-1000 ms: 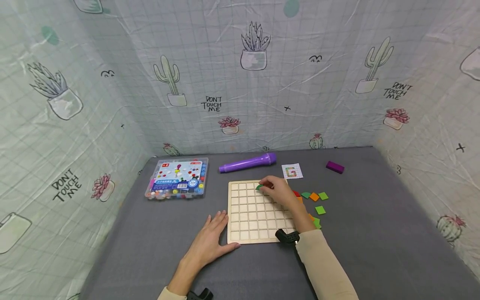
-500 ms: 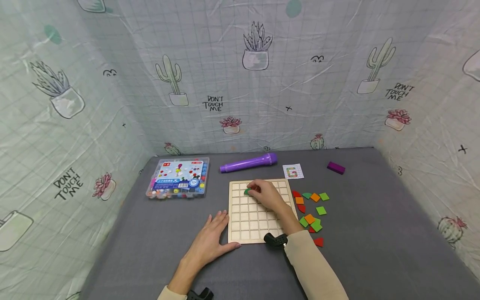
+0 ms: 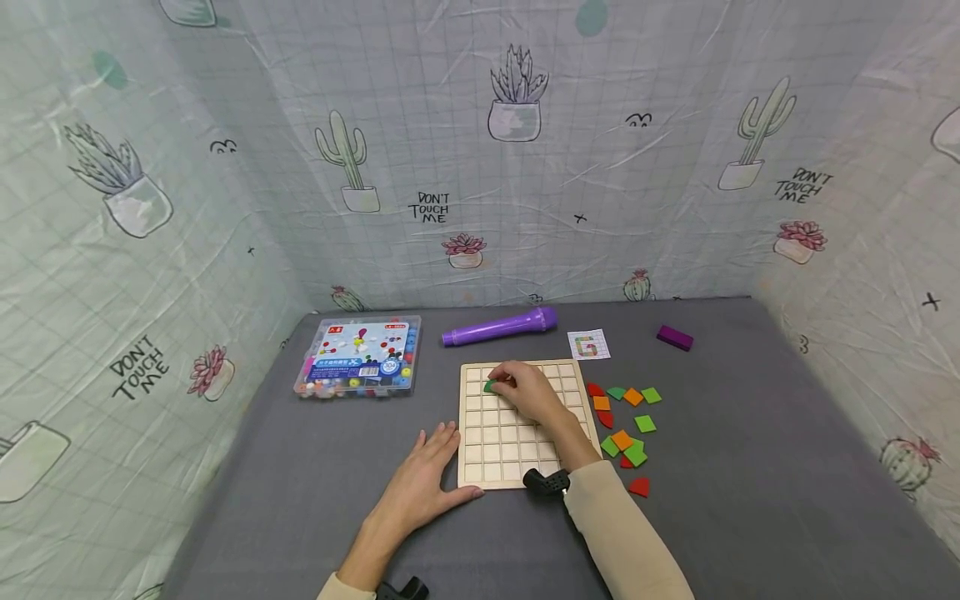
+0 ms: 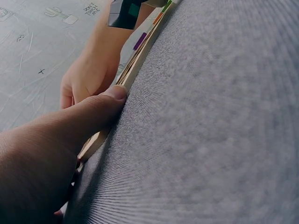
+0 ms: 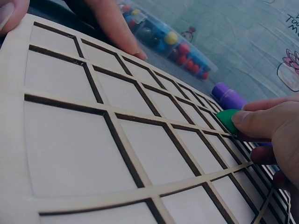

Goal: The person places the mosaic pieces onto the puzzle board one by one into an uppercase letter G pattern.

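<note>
A square wooden grid board (image 3: 491, 454) lies flat on the table, its cells bare where they show. My right hand (image 3: 531, 392) is over its upper left part and pinches a dark green tile with a curved edge (image 5: 227, 120) between thumb and fingers. In the right wrist view the tile is tilted, close above the cells. My left hand (image 3: 423, 475) rests with straight fingers at the board's left edge. Its thumb (image 4: 114, 92) touches the board's near edge in the left wrist view. Right of the board lie loose red, orange and green tiles (image 3: 635, 452).
A small pattern card (image 3: 588, 345) with a coloured G lies behind the board. Further back are a purple toy microphone (image 3: 498, 327), a clear box of coloured beads (image 3: 358, 357) and a dark purple block (image 3: 675, 337). A printed cloth (image 3: 420, 150) surrounds the grey table.
My right hand has moved left across the board with the green tile, then slowed over the upper left cells. More loose tiles show at the right. The left hand stays put.
</note>
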Motion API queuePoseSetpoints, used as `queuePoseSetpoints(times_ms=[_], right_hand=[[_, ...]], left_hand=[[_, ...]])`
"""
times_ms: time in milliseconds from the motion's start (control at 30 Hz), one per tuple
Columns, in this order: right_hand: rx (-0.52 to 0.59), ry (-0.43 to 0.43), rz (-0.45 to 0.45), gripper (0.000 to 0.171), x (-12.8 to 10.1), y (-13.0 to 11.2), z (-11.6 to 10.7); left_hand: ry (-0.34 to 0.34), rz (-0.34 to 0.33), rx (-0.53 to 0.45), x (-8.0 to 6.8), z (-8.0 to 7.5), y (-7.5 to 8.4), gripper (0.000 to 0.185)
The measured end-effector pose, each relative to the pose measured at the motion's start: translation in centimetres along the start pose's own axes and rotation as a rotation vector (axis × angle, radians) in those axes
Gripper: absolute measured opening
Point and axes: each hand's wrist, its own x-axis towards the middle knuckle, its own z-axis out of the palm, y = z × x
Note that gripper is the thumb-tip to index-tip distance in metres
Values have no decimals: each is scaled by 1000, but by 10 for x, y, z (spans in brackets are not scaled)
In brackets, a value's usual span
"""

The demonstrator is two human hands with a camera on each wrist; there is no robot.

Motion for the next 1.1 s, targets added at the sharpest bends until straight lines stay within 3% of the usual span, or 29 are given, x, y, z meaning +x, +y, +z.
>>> queuePoseSetpoints(times_ms=[400,733,1100], right_hand=[[-97,-5,-76,16,0,-4,-2],[-157,-9,-71,16,0,-6,0],[-101,-12,-58,30,-5,-7,-12]], left_hand=[[1,4,4,0,0,1,97],[-10,1,-3,1,0,1,97],[-12,-1,2,0,-1,1,97]])
